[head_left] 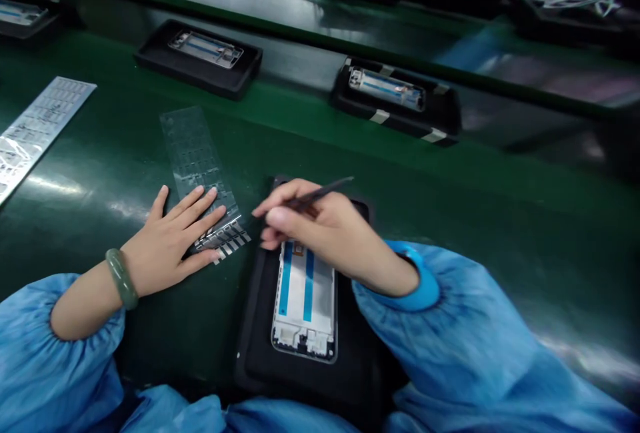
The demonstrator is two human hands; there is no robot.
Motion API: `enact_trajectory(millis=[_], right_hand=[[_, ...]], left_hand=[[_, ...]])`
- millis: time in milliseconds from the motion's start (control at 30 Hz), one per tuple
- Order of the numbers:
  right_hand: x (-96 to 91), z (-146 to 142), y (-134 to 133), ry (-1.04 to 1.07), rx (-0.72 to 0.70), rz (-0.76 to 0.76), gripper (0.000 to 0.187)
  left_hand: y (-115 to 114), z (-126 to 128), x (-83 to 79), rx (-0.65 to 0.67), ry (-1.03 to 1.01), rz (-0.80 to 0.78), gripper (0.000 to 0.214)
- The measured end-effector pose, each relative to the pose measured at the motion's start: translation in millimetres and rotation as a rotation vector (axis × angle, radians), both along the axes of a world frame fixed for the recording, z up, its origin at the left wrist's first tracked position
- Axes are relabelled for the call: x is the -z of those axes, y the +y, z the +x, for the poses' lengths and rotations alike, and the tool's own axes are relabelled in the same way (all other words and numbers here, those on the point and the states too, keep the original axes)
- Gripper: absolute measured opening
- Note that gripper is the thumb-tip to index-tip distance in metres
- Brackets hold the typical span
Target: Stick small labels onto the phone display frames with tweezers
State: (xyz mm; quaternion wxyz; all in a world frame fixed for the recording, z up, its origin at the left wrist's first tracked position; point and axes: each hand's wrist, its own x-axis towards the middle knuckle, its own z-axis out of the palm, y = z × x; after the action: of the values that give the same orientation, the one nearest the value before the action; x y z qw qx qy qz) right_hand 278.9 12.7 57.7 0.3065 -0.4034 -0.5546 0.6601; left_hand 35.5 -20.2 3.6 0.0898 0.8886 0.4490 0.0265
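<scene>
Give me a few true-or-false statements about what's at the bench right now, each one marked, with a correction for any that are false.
1. The right hand holds dark tweezers. True.
2. The left hand hovers above the clear film sheet. False: it rests flat on the sheet.
3. The green bangle is on the right wrist. False: it is on the left wrist.
4. The phone frame lies in a black tray. True.
5. Two more phone frames sit in trays farther along the green bench. True.
</scene>
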Motion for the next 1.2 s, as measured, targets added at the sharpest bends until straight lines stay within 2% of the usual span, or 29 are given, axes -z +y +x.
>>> enact_trajectory(millis=[67, 167, 333, 500, 800, 900, 1033, 1133, 1200], right_hand=[[4.5, -15.1, -0.1, 0.102, -0.017, -0.081, 0.028], [12.5, -29.5, -0.7, 0.148, 0.024, -0.064, 0.026], [23.2, -38.6, -1.2, 0.000, 0.106, 0.075, 0.025], [25.7, -39.3, 0.1, -0.075, 0.148, 0.074, 0.027], [29.3, -42.0, 3.2, -0.092, 0.162, 0.093, 0.023], [29.3, -42.1, 4.1, -0.044, 0.149, 0.040, 0.020], [24.8, -40.7, 6.2, 0.132, 0.118, -0.148, 0.025], [18.2, -33.8, 7.7, 0.238, 0.143, -0.293, 0.030], [13.7, -23.7, 7.4, 0.260, 0.180, -0.325, 0.031]], left_hand=[[0.4, 1.5, -1.0, 0.013, 0.000, -0.003, 0.058], [-0.6, 2.8, -3.0, 0.009, -0.015, -0.008, 0.055], [-3.1, 6.4, -5.5, -0.016, -0.038, 0.002, 0.049], [-3.3, 7.3, -5.1, -0.024, -0.075, -0.014, 0.052], [-6.0, 11.1, -4.9, -0.033, -0.093, -0.005, 0.045], [-6.6, 11.4, -4.7, -0.035, -0.105, -0.004, 0.051], [-5.7, 10.3, -5.0, -0.052, -0.108, -0.047, 0.066], [-3.9, 6.4, -5.4, -0.067, -0.106, -0.088, 0.076], [-2.7, 1.7, -6.6, -0.066, -0.102, -0.105, 0.077]])
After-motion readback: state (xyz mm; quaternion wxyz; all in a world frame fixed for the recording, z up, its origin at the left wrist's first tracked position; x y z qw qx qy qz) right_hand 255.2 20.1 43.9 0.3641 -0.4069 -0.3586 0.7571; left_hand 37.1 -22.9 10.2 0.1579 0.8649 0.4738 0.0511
